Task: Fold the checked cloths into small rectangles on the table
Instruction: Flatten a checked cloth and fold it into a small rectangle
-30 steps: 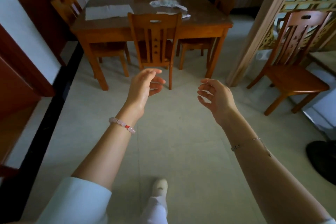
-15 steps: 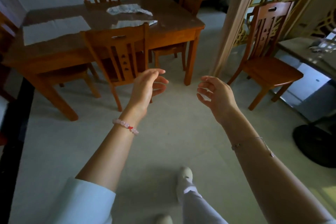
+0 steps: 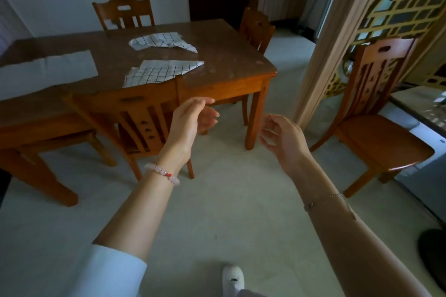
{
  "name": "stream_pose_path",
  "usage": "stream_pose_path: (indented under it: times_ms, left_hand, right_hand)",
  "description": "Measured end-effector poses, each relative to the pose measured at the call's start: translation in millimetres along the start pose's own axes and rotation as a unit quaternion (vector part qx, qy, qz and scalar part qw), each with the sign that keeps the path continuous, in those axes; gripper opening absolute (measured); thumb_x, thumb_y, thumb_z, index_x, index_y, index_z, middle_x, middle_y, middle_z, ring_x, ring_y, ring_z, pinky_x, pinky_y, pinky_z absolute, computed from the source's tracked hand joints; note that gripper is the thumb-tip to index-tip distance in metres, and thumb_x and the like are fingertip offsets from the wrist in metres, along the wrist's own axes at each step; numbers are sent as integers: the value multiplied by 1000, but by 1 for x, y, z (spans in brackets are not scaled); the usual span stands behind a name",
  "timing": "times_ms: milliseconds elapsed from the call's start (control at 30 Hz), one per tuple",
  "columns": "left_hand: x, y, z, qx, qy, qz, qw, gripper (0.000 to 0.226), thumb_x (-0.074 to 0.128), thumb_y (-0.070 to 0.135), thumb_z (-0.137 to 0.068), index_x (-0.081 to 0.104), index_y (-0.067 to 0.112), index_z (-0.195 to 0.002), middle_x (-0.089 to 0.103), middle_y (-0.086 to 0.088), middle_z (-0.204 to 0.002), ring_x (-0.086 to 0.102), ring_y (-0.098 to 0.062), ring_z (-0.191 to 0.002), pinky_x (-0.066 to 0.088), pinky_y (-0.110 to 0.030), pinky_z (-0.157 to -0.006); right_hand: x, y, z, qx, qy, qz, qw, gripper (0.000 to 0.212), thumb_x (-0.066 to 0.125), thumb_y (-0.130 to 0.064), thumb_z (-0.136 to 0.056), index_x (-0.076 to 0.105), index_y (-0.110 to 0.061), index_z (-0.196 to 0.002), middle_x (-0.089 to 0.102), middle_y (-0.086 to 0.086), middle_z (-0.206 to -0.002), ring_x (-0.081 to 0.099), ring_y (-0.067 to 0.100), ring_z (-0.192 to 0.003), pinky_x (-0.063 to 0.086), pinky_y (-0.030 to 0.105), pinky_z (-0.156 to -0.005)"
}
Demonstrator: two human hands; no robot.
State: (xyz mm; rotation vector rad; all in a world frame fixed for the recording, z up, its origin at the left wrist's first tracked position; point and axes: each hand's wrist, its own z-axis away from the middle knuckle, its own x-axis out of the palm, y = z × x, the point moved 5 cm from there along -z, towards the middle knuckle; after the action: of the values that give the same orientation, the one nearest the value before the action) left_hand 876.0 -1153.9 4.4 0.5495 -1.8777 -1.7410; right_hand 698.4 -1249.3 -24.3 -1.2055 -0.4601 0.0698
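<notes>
Two white checked cloths lie unfolded on the brown wooden table (image 3: pixel 224 55): a crumpled cloth (image 3: pixel 161 41) further back and a flatter cloth (image 3: pixel 161 70) near the front edge, partly hidden by a chair back. My left hand (image 3: pixel 193 118) and my right hand (image 3: pixel 282 137) are raised in front of me over the floor, short of the table. Both hold nothing, with fingers loosely curled.
A wooden chair (image 3: pixel 135 113) stands pushed in between me and the table, with two more chairs behind it. Another chair (image 3: pixel 376 123) stands at the right beside a lattice screen. A pale sheet (image 3: pixel 48 67) lies on the table's left part. My white shoe (image 3: pixel 233 277) is on the tiled floor.
I have walked closer to the table and round to its right, so the cloths appear larger. Both hands keep the same raised, empty pose.
</notes>
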Motion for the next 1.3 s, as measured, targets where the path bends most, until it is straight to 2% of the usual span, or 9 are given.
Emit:
stream_pose_path:
  times_ms: [167, 400, 533, 700, 867, 1000, 1133, 1233, 1300]
  left_hand:
    - [29, -11, -84, -18, 4, 2, 1000, 25, 43, 17, -99, 64, 5, -103, 67, -2, -74, 65, -12, -70, 54, -25, -69]
    - [38, -28, -203, -35, 16, 6, 999, 24, 42, 16, -99, 65, 14, -93, 69, 3, -67, 65, -11, -67, 54, -28, -72]
    - [39, -44, -282, -49, 32, 20, 998, 23, 43, 16, -98, 65, 12, -95, 68, 1, -68, 64, -11, -64, 54, -27, -69]
    - [40, -55, -392, -66, 36, 57, 996, 23, 43, 12, -97, 65, 12, -90, 67, 2, -64, 64, -9, -62, 55, -22, -65]
    - [41, -60, -492, -71, 38, 53, 995, 23, 43, 11, -97, 65, 13, -90, 67, 2, -63, 63, -8, -58, 53, -19, -56]
    - [39, -68, -548, -68, 41, 43, 996, 21, 44, 9, -97, 64, 8, -93, 65, -4, -69, 64, -7, -60, 51, -17, -57]
    - [29, -82, -596, -80, 57, 26, 995, 22, 45, 10, -96, 66, 13, -88, 66, -3, -68, 63, -15, -64, 53, -23, -64]
    - [20, -94, -625, -100, 81, 24, 991, 24, 46, 10, -96, 67, 17, -84, 67, 1, -66, 64, -15, -66, 52, -29, -70]
    - [14, -99, -645, -105, 105, 29, 988, 24, 47, 9, -96, 66, 16, -84, 67, 2, -64, 64, -11, -61, 52, -26, -66]
  right_hand:
    - [10, -24, -89, 8, -3, 5, 1000, 17, 51, -19, -93, 65, -14, -84, 68, 0, -72, 64, 15, -74, 50, 34, -84]
    - [30, -39, -208, 18, 0, 12, 1000, 17, 50, -20, -93, 65, -13, -88, 68, 2, -77, 64, 16, -74, 52, 33, -81]
    - [52, -40, -280, 24, -12, 13, 1000, 18, 50, -19, -94, 64, -11, -85, 66, 2, -74, 62, 15, -69, 50, 34, -85]
    - [88, -57, -383, 24, -2, 19, 1000, 22, 48, -17, -95, 63, -14, -81, 67, 0, -68, 62, 13, -62, 50, 28, -71]
    - [125, -77, -472, 26, -2, 34, 999, 25, 46, -16, -96, 65, -13, -80, 67, -3, -62, 63, 10, -56, 49, 28, -68]
    - [140, -75, -524, 52, 3, 41, 998, 26, 49, -18, -95, 68, -15, -78, 68, -1, -66, 64, 15, -65, 48, 33, -77]
    - [155, -78, -575, 65, 9, 31, 997, 24, 51, -16, -94, 67, -13, -77, 68, 1, -67, 63, 17, -68, 49, 31, -76]
    - [171, -79, -613, 72, -18, 50, 996, 23, 50, -16, -95, 67, -12, -80, 69, 2, -71, 64, 16, -71, 51, 32, -80]
    - [183, -79, -641, 80, -37, 65, 994, 25, 49, -16, -95, 67, -13, -79, 68, 2, -73, 64, 16, -73, 51, 32, -80]
